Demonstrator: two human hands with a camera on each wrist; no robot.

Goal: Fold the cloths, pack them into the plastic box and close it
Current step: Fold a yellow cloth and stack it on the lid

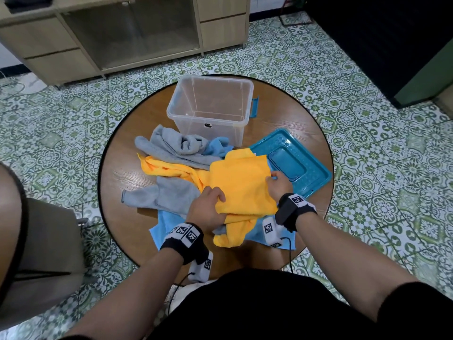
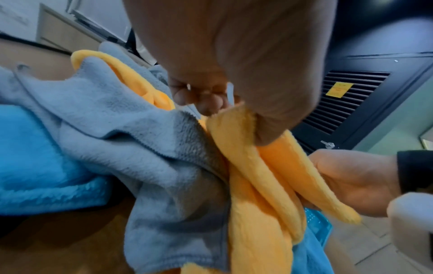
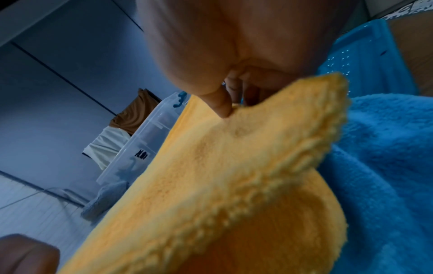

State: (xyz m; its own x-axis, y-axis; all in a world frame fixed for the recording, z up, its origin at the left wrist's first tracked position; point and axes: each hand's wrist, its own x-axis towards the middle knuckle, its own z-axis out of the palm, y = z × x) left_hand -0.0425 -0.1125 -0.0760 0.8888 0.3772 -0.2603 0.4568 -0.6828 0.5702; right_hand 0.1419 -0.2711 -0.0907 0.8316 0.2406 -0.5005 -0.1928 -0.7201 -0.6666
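A yellow cloth lies partly folded over the heap on the round table. My left hand grips its near-left edge, thumb on top; the left wrist view shows the yellow cloth bunched under that hand. My right hand pinches the cloth's right edge, and the right wrist view shows that hand pinching the yellow cloth between thumb and fingers. The clear plastic box stands open and empty behind. Its teal lid lies to the right.
Grey cloths and blue cloths lie rumpled around and under the yellow one. A wooden cabinet stands beyond the table on patterned floor tiles. A chair is at my left.
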